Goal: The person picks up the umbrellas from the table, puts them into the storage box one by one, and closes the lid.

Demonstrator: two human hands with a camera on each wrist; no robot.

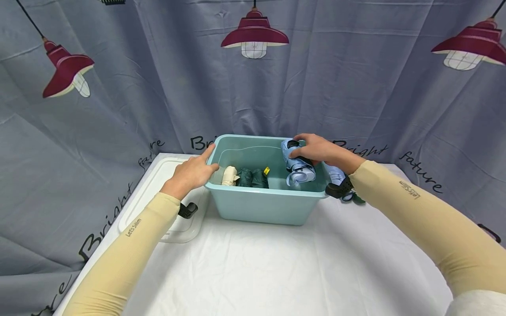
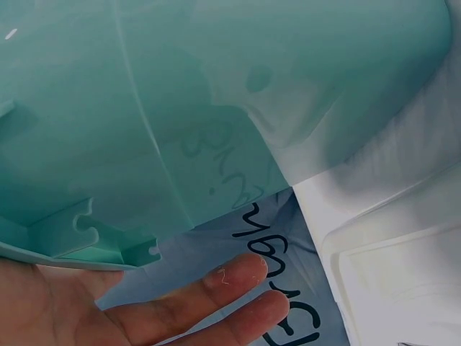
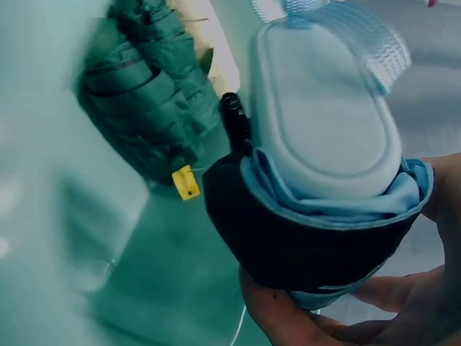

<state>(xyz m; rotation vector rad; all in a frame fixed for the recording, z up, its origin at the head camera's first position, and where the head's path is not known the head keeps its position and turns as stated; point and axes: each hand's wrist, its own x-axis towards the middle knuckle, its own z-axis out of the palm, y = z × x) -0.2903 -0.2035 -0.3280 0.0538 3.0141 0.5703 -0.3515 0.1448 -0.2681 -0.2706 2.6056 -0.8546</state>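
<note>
My right hand (image 1: 316, 147) grips a rolled light blue folding umbrella (image 1: 297, 162) at the right end of the teal bin (image 1: 261, 204). Up close in the right wrist view, the umbrella (image 3: 324, 108) has a smooth oval handle end, a woven strap and a black band. My left hand (image 1: 193, 173) rests on the bin's left rim, its fingers straight along the outside in the left wrist view. Inside the bin lie a cream roll (image 1: 229, 176) and two dark green fabric rolls (image 1: 251, 178), one with a yellow tag (image 3: 186, 183).
A white lid (image 1: 166, 219) lies on the table left of the bin, partly under my left forearm. Right of the bin are a light blue item (image 1: 335, 174) and a dark green one (image 1: 359, 199), partly hidden by my right wrist. A grey curtain (image 1: 336, 87) hangs behind.
</note>
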